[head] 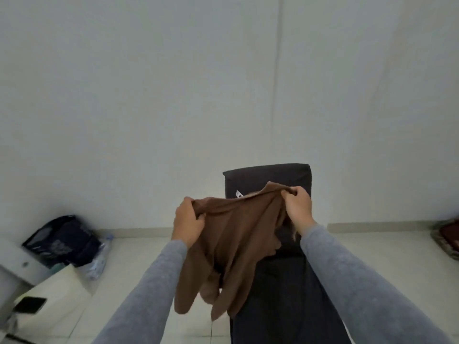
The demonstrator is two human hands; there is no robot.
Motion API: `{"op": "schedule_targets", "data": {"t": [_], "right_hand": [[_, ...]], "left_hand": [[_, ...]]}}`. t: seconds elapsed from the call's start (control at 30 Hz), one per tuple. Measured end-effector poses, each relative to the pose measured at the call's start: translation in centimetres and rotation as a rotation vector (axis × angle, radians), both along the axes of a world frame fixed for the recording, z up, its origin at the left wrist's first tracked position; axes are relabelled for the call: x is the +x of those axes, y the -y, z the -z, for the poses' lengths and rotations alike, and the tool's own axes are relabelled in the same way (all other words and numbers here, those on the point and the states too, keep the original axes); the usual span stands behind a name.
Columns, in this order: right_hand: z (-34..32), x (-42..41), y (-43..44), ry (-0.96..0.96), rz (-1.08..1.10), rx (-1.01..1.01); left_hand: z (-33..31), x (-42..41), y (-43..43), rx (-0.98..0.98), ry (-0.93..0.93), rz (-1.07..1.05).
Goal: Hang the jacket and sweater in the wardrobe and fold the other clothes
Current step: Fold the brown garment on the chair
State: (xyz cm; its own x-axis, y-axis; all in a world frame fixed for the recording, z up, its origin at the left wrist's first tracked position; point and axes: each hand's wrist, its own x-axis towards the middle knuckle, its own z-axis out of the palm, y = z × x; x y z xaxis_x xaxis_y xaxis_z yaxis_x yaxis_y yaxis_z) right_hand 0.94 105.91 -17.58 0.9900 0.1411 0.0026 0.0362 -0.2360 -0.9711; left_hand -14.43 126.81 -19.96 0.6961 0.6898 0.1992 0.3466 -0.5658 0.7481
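In the middle of the room, held up in the air in front of the person, hangs the brown garment (233, 244), its top edge stretched between both hands and its loose ends drooping toward six o'clock. The left hand (186, 219) has its fingers curled round a bunched corner at the nine o'clock end; the right hand (298, 207) pinches the other corner, slightly higher, at about two o'clock. Both arms wear grey sleeves (347, 274). Just behind the cloth, from twelve o'clock down to five, stands a dark upholstered seat (268, 177) against the pale wall (173, 95); the garment hides part of its back and the near side of its cushion. A small white tag (238, 194) shows on the seat's back just above the garment's edge, and anything written on it is too small to read. Farther out at nine o'clock a dark blue bag (64, 242) sits on the tiled floor (139, 256) by the wall, with pale print that I cannot make out, and a clear plastic bottle (99, 256) lies against it. At eight o'clock a white table (57, 289) carries a dark phone (31, 304) lying flat. At three o'clock, at the frame's edge, is a reddish bundle (449, 234), blurred.
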Motion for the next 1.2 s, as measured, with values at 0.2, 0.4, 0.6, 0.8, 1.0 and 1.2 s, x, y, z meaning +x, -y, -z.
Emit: {"op": "schedule_targets", "data": {"t": [0.2,0.4,0.6,0.8,1.0,1.2], "right_hand": [[-7.8,-2.6,-0.1,0.350,-0.112,-0.190],[-11.4,-2.8,1.2,0.481,-0.029,-0.200],[-12.3,-2.8,2.7,0.454,0.104,-0.154],[-12.5,-2.6,3.4,0.428,0.173,-0.095],[-12.3,-1.7,4.3,0.361,0.158,-0.008],[-11.4,-1.6,5.1,0.404,0.134,-0.051]], "left_hand": [[-7.6,-3.1,-1.8,0.191,0.171,-0.102],[-12.1,-4.6,-2.2,0.270,0.315,-0.125],[-14.0,-5.4,-1.0,0.216,0.366,-0.046],[-14.2,-4.8,-0.1,0.221,0.338,0.015],[-13.4,-3.9,0.0,0.303,0.279,0.069],[-12.9,-3.5,0.6,0.149,0.343,0.010]]}}
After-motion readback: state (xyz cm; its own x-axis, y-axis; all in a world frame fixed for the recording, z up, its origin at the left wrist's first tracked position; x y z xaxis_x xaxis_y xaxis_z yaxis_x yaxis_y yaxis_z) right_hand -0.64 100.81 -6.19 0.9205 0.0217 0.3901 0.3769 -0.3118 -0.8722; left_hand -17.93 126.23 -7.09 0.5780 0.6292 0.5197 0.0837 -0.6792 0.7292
